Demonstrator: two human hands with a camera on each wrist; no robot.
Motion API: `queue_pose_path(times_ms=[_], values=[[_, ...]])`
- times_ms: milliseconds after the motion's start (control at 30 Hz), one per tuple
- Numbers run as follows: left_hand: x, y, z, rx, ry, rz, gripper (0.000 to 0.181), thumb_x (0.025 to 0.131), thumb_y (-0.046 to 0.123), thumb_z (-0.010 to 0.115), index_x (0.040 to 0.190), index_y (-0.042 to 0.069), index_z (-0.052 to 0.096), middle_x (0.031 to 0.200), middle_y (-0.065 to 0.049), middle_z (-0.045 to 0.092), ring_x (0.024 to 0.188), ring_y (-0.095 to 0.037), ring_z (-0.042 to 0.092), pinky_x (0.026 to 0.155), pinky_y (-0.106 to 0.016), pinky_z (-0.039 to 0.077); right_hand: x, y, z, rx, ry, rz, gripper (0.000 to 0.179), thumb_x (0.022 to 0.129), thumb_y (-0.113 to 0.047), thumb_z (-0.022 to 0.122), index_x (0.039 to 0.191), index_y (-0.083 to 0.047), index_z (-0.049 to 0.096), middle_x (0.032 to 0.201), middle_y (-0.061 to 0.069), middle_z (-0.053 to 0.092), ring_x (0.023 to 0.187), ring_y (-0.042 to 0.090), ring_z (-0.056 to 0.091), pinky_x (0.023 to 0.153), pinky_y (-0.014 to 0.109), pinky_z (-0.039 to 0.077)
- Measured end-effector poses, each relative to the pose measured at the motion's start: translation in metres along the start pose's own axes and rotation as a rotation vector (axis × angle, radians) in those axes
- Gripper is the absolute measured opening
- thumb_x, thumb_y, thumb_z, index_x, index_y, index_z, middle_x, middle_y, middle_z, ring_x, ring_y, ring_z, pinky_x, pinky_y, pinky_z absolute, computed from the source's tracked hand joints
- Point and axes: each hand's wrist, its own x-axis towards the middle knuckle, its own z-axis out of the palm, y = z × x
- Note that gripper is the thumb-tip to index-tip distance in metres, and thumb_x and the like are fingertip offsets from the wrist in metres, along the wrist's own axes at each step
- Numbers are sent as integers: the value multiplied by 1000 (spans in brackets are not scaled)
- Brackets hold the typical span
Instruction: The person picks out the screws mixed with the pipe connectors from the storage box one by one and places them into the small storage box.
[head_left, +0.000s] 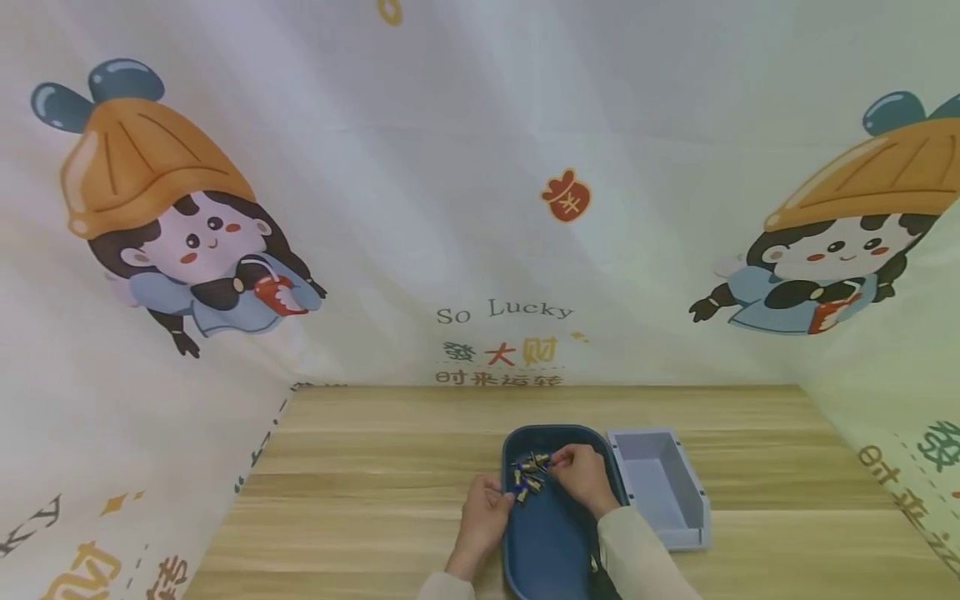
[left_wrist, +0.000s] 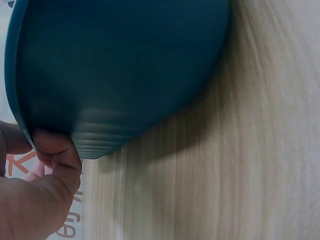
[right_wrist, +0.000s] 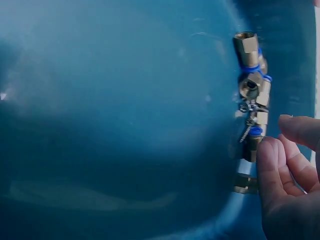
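Observation:
A dark blue tray (head_left: 551, 542) with a raised rim lies on the table. Several small brass threaded fittings (head_left: 528, 475) with blue rings are heaped toward its far end; in the right wrist view these fittings (right_wrist: 250, 90) form an uneven row. My left hand (head_left: 483, 512) grips the tray's left rim, thumb and fingers on either side of the wall, as the left wrist view of the hand (left_wrist: 45, 175) shows. My right hand (head_left: 585, 479) reaches into the tray beside the fittings. Its thumb and bent fingers (right_wrist: 300, 132) stand slightly apart, with nothing visible between them.
A grey open-fronted bin (head_left: 660, 483) stands right of the tray, close against it. The wood-grain table (head_left: 360, 483) is bounded by a printed white cloth (head_left: 480, 250) at the back and sides. Something black (head_left: 602, 579) shows by the right sleeve.

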Motion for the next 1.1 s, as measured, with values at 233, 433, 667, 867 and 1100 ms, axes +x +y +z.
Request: queue_pose_path(times_ms=[233,433,667,867,1100], values=[[0,1,0,-13,-3,10,16,88,4,58,100,0,47,75,-5,51,67,-15,48,60,-29,40,-1,8,5,-54,18,7,7,72,-4,74,76,1,71,70,9,69,61,14,61,58,31,50],[0,-3,1,-8,-8,4,16,88,3,58,99,0,47,74,-4,50,66,-15,47,60,-29,39,-1,13,10,-76,41,29,8,72,-5,75,76,0,71,71,8,70,65,17,64,63,35,52],[0,-3,0,-6,4,1,16,88,3,58,99,1,46,72,-3,48,63,-15,45,57,-29,38,0,17,15,-75,85,11,8,67,-2,76,73,0,71,66,7,68,62,14,60,63,35,51],[0,-3,1,0,10,10,16,87,3,59,98,1,47,71,-3,48,63,-14,45,57,-28,37,1,19,17,-102,89,15,6,66,-2,76,69,-2,70,64,5,66,62,14,58,61,34,50],[1,-4,1,6,10,0,16,88,3,58,99,1,47,72,-4,49,64,-15,46,58,-29,38,0,18,18,-142,103,-8,10,68,-1,67,59,-7,66,62,2,63,58,15,54,54,32,46]])
